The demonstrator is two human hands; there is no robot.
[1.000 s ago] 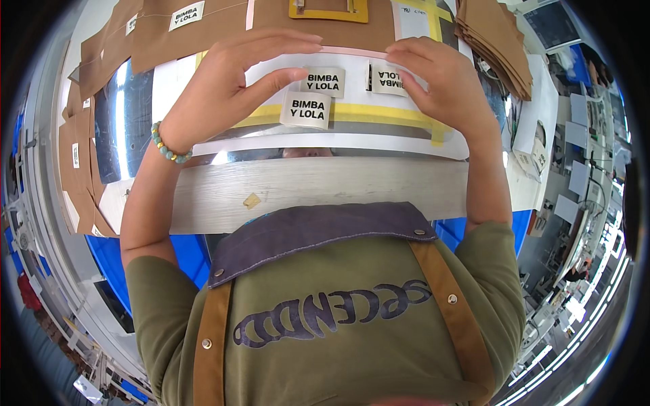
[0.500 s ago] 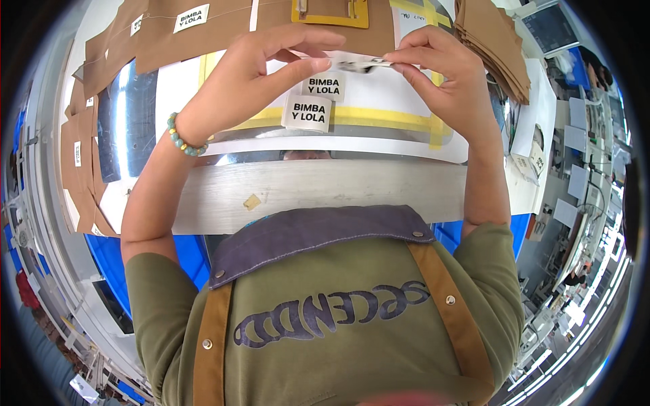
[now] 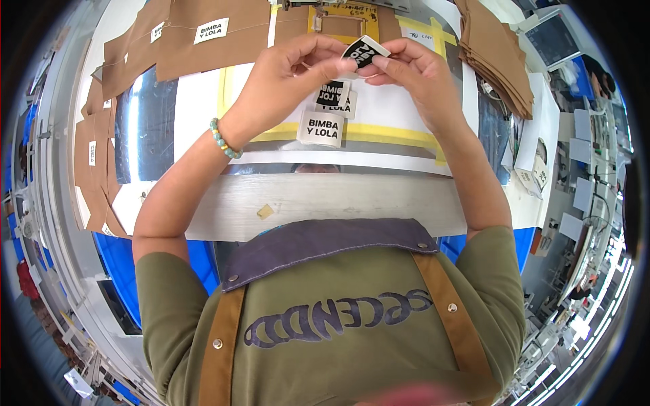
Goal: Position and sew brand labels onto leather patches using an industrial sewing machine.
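Observation:
Between my two hands is a small white fabric label [image 3: 366, 51] with a black printed block, tilted above the work surface. My left hand [image 3: 298, 74] pinches its left side between thumb and fingers. At its right side my right hand [image 3: 418, 71] grips the edge the same way. Below them, a white label with black lettering [image 3: 321, 129] lies across yellow tape. A second white label [image 3: 346, 106] is just above it, partly covered by a small piece with a black block [image 3: 331, 93] whose lettering reads backwards.
A yellow frame [image 3: 373, 27] lies on brown fabric panels behind my hands. More brown panels [image 3: 203, 51] with white labels spread at the left; a brown stack [image 3: 494, 61] sits at the right. Yellow tape [image 3: 399, 137] edges the white sheet. A screen [image 3: 548, 37] stands far right.
My left hand has closed onto the label, which only my right hand held before. The label has turned to show its black block. A black-block piece now lies on the upper label below.

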